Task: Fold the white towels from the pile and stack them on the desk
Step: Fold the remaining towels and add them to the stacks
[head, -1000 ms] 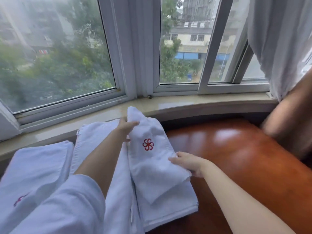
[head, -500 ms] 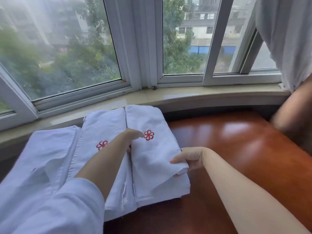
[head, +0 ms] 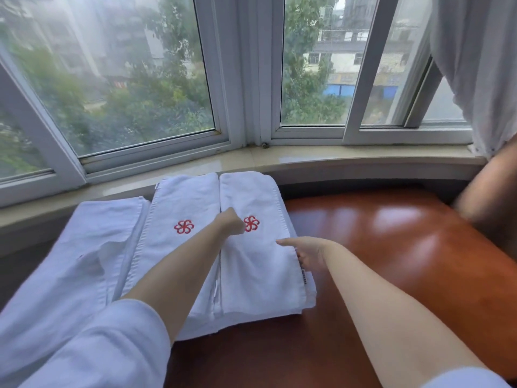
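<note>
Nearest, a white sleeve (head: 92,348) covers the left upper arm. The right hand (head: 307,254) lies at the right edge of the right towel (head: 260,270), thumb flat on top and fingers tucked under the edge, pinching it. The left hand (head: 230,224) rests on the seam between this towel and the middle towel (head: 173,247); its fingers curl down, but I cannot tell whether they grip cloth. Both folded towels lie side by side on the desk (head: 391,261), each with a red flower mark. A looser towel (head: 92,242) lies left. Beyond are the sill (head: 335,158) and window (head: 240,79).
</note>
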The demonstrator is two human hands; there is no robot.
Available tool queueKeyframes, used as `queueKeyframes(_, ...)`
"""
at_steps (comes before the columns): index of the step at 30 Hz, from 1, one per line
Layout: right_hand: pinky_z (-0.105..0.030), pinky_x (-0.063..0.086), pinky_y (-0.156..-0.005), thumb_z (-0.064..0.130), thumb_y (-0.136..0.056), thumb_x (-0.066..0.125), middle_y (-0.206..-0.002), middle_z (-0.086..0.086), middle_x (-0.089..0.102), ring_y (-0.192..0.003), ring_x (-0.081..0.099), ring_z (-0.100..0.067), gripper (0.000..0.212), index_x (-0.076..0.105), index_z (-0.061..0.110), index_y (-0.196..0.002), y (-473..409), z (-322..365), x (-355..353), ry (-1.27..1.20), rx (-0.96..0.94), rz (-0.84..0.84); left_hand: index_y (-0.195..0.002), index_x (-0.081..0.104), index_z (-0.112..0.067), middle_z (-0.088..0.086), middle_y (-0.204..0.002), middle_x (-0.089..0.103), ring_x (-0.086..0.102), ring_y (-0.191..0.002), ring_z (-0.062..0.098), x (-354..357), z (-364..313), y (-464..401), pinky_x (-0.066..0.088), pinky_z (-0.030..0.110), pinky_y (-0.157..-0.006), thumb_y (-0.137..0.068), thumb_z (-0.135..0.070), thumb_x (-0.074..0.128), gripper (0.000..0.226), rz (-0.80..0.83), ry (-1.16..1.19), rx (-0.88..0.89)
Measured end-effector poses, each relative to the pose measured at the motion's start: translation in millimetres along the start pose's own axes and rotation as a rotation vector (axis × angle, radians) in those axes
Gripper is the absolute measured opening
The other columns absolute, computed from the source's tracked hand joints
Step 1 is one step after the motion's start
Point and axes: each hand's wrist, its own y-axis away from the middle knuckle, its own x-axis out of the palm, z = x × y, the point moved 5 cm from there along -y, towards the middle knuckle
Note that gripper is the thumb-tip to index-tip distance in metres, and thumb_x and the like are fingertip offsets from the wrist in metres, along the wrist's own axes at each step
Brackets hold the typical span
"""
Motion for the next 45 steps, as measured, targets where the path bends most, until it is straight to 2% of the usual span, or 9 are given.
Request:
queueKeyframes(9, -0.022, 0.052, -0.049, 0.016, -0.092, 0.060, -0.089, -0.005, 0.073, -0.066, 0.072, -0.014, 0.027, 0.058, 0.008, -0.118, -47, 69, -15, -0.257, -0.287, -0.195, -0.148, 0.030, -0.009, 0.013, -0.150, 0.035, 0.037, -0.135, 0.030, -8, -2, -47, 0.034, 0.030, -0.103, -0.091, -0.006, 0.049, 0.061, 0.035, 0.275, 0.015)
queueKeyframes(13, -0.032, 0.042, -0.099, 0.018, -0.094, 0.056, -0.144, -0.005, 0.045, -0.130, 0.046, -0.024, 0.054, 0.038, 0.018, -0.145, -81, 107, -24, -0.129, -0.363, -0.212, -0.147, 0.034, -0.011, 0.013, -0.146, 0.040, 0.040, -0.132, 0.029, -16, -5, -79, 0.037, 0.033, -0.106, -0.088, -0.004, 0.050, 0.061, 0.005, 0.359, -0.007)
queueKeyframes(16, -0.032, 0.032, -0.104, 0.018, -0.094, 0.058, -0.149, -0.006, 0.039, -0.138, 0.034, -0.023, 0.048, 0.045, 0.010, -0.141, -108, 131, -31, -0.122, -0.349, -0.231, -0.143, 0.039, -0.011, 0.015, -0.140, 0.046, 0.047, -0.126, 0.030, -22, -5, -110, 0.041, 0.036, -0.105, -0.087, 0.000, 0.047, 0.058, -0.038, 0.433, -0.016)
queueKeyframes(22, -0.024, 0.052, -0.071, -0.010, -0.083, 0.059, -0.100, -0.007, 0.066, -0.076, 0.060, -0.013, 0.040, 0.065, 0.010, -0.118, -142, 173, -47, -0.256, -0.525, -0.433, -0.110, 0.064, -0.019, 0.006, -0.120, 0.058, 0.059, -0.098, 0.023, -39, -5, -152, 0.050, 0.028, -0.080, -0.086, 0.000, 0.042, 0.037, -0.262, 0.505, 0.024)
queueKeyframes(25, -0.018, 0.054, -0.064, -0.010, -0.077, 0.070, -0.090, -0.004, 0.066, -0.075, 0.064, -0.013, 0.031, 0.069, 0.017, -0.093, -149, 179, -49, -0.429, -0.581, -0.464, -0.111, 0.066, -0.019, 0.004, -0.121, 0.054, 0.058, -0.103, 0.023, -38, -5, -160, 0.048, 0.026, -0.080, -0.088, 0.000, 0.046, 0.036, -0.305, 0.418, 0.113)
queueKeyframes(29, -0.026, 0.048, -0.088, -0.009, -0.083, 0.045, -0.130, -0.008, 0.055, -0.118, 0.052, -0.021, 0.045, 0.065, 0.015, -0.115, -148, 162, -55, -0.021, -0.504, -0.720, -0.130, 0.056, -0.014, 0.008, -0.139, 0.041, 0.043, -0.128, 0.020, -34, 5, -155, 0.032, 0.019, -0.095, -0.086, -0.003, 0.055, 0.046, -0.255, 0.225, 0.161)
queueKeyframes(33, -0.024, 0.037, -0.088, -0.002, -0.081, 0.046, -0.134, -0.002, 0.043, -0.121, 0.039, -0.022, 0.047, 0.059, 0.018, -0.121, -127, 154, -40, 0.236, -0.471, -0.954, -0.125, 0.059, -0.018, 0.005, -0.136, 0.048, 0.044, -0.126, 0.022, -55, 28, -135, 0.038, 0.029, -0.096, -0.088, -0.005, 0.046, 0.041, -0.345, 0.211, 0.081)
queueKeyframes(42, -0.030, 0.042, -0.066, 0.009, -0.082, 0.058, -0.076, -0.006, 0.051, -0.072, 0.050, -0.023, 0.010, 0.056, 0.003, -0.074, -104, 136, 114, 0.342, -0.401, -0.319, -0.129, 0.054, -0.012, 0.011, -0.144, 0.041, 0.043, -0.129, 0.028, -71, 124, -45, 0.044, 0.039, -0.100, -0.088, -0.011, 0.049, 0.041, -0.273, -0.040, -0.186)
queueKeyframes(45, -0.027, 0.045, -0.071, 0.012, -0.082, 0.062, -0.096, -0.010, 0.058, -0.089, 0.058, -0.024, 0.011, 0.052, 0.011, -0.087, -95, 132, 136, 0.439, -0.364, -0.353, -0.137, 0.045, -0.016, 0.007, -0.151, 0.031, 0.037, -0.131, 0.028, -81, 150, -20, 0.043, 0.038, -0.094, -0.085, -0.014, 0.052, 0.052, -0.260, -0.153, -0.229)
